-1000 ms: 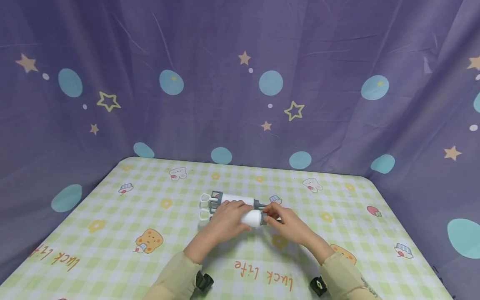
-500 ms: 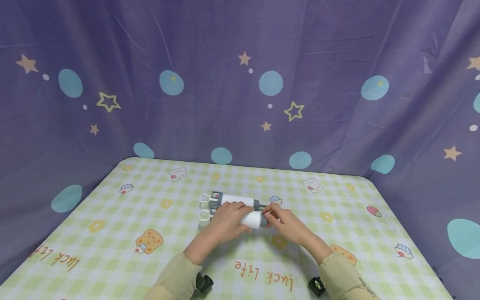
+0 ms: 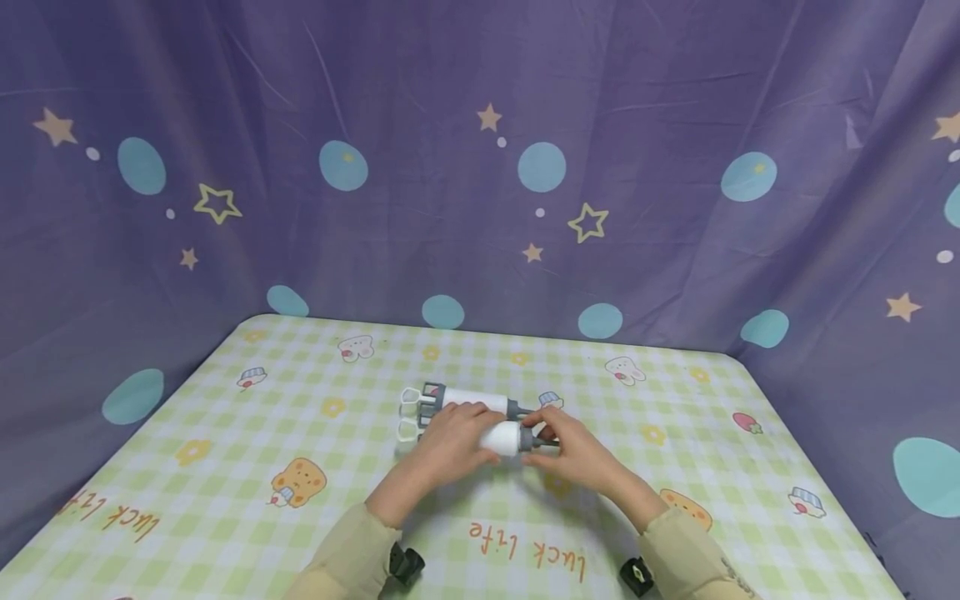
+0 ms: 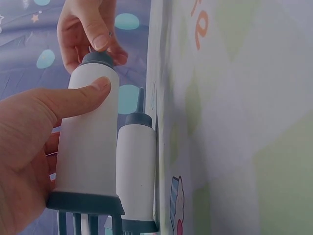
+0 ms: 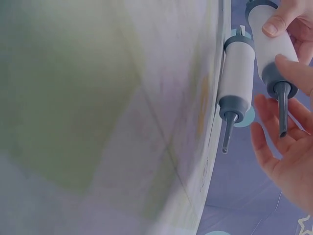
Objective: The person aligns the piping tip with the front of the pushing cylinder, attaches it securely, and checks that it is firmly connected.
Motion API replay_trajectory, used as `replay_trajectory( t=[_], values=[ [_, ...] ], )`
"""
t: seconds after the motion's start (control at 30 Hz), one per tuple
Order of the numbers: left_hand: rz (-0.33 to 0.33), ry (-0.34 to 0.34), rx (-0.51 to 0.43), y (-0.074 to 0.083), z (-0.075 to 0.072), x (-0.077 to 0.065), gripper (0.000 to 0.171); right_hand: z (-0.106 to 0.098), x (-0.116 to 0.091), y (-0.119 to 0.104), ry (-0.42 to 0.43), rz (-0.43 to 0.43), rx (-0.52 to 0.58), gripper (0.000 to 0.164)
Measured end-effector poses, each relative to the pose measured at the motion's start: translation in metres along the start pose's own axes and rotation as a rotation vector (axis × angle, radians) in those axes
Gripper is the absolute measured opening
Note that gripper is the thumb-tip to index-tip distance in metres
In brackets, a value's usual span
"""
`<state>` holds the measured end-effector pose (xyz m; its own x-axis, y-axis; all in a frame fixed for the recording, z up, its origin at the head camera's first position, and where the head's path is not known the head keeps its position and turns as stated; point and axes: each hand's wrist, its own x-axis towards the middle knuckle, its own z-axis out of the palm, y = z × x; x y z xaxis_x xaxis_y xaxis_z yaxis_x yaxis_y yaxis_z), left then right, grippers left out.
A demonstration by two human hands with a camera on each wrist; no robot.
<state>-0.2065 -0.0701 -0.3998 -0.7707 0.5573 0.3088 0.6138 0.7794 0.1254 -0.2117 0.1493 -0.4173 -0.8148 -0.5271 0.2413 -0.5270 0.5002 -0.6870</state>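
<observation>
My left hand (image 3: 452, 443) grips the white barrel of the nearer icing syringe (image 3: 501, 439), thumb along its side. This syringe lies on its side, with a grey screw collar (image 5: 279, 81) and slim nozzle (image 5: 282, 115) pointing right. Around that collar end my right hand (image 3: 576, 450) is spread, thumb on the near side and fingers on the far side, nozzle showing between them. In the right wrist view the thumb overlaps the collar's edge. Just beyond lies a second, matching syringe (image 3: 474, 402), untouched. White plunger loops (image 3: 408, 429) stick out at the left end.
The table wears a green-and-white checked cloth (image 3: 360, 533) printed with cartoon food and flowers. A purple curtain (image 3: 450, 250) with stars and teal spots stands behind it. Dark wrist cameras (image 3: 405, 565) hang below both sleeves.
My right thumb and fingers, pinching the collar half a second ago, have parted, and the nozzle shows between them. The left hand and the far syringe stay in place.
</observation>
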Motion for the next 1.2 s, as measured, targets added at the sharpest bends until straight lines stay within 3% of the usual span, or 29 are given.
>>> replay_trajectory(
  t=[0.73, 1.2],
  values=[
    [0.002, 0.016, 0.001, 0.0006, -0.0011, -0.0003, 0.053, 0.001, 0.0008, 0.0009, 0.02, 0.012, 0.007, 0.028],
    [0.021, 0.035, 0.006, 0.004, -0.0005, 0.0011, 0.051, -0.0001, 0.0006, 0.0027, -0.014, 0.052, 0.0, 0.022]
  ],
)
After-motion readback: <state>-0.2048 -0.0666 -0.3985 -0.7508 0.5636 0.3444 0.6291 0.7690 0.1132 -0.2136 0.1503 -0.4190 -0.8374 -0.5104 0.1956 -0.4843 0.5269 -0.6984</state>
